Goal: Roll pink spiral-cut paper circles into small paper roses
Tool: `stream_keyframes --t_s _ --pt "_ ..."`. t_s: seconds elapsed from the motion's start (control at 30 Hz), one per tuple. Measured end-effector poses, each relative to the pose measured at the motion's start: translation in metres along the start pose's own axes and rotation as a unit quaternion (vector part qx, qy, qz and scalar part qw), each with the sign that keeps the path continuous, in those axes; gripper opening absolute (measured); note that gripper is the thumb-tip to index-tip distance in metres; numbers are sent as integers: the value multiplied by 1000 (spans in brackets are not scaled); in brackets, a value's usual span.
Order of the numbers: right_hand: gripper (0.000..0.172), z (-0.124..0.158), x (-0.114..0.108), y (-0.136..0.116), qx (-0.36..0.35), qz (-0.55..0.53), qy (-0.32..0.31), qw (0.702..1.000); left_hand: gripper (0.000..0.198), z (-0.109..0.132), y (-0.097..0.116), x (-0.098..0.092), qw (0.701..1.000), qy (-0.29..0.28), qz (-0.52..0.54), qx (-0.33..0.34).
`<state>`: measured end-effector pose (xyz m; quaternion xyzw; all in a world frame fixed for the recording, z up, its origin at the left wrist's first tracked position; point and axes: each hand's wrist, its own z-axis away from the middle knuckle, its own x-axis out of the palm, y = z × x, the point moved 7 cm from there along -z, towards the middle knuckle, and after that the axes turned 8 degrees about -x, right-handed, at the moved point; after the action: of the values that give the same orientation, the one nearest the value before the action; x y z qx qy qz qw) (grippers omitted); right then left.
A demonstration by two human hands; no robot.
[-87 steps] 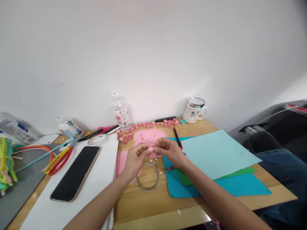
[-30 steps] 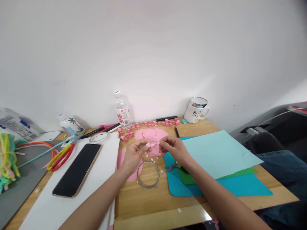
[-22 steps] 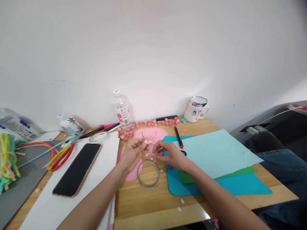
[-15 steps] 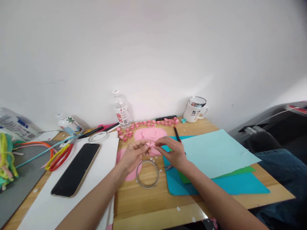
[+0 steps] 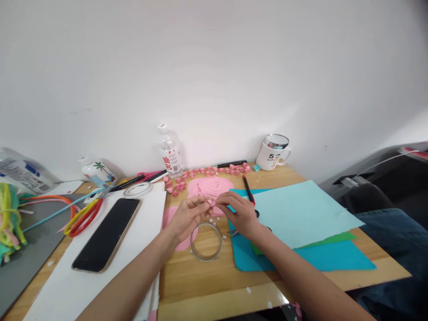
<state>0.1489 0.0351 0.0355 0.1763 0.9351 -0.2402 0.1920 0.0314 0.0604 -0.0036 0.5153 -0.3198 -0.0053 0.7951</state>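
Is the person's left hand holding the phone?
No, the left hand pinches a small pink piece, while the phone lies on white paper.

From the middle of the surface, the white mug at one o'clock carries the clearest print: a large dark 5 and a 2 beside it, with a column of smaller characters running down below the 2 (too small to be sure of). At eleven o'clock, the clear bottle wears a white label with big red characters, blurred past reading, and a barcode; its cap bears a dark, illegible mark. The palm-tree bottle at ten o'clock has tiny unreadable print on its lid. Between nine and ten, the large pack shows illegible grey lines, blue blocks and another barcode.
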Motion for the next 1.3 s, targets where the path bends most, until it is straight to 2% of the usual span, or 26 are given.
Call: stream_keyframes --t_s 0.1,0.27,0.63,0.8,0.9,1.0,1.13,1.3 --pt "13 -2 -2 -2 -6 12 6 1000 13 -1 0 -2 1000 5 2 5" --pt "14 0 3 -2 -2 25 -21 999 12 0 -1 -2 1000 10 -1 8" --pt "12 1 5 -3 -9 25 -22 999 12 0 -5 -2 1000 15 -18 -18" --pt "12 -2 3 -2 10 -25 -19 999 12 0 -4 -6 998 33 -48 -23" --pt "9 -1 3 4 51 -83 -23 995 13 2 -1 -5 995 40 -86 -18" --pt "7 2 7 14 127 -168 -34 977 15 3 2 -3 992 40 -121 -14" --pt "15 5 14 24 216 -265 -69 937 15 3 2 -4 987 40 -154 -3" --pt "18 9 22 27 256 -336 -159 892 10 5 -3 0 965 2 -264 -14"
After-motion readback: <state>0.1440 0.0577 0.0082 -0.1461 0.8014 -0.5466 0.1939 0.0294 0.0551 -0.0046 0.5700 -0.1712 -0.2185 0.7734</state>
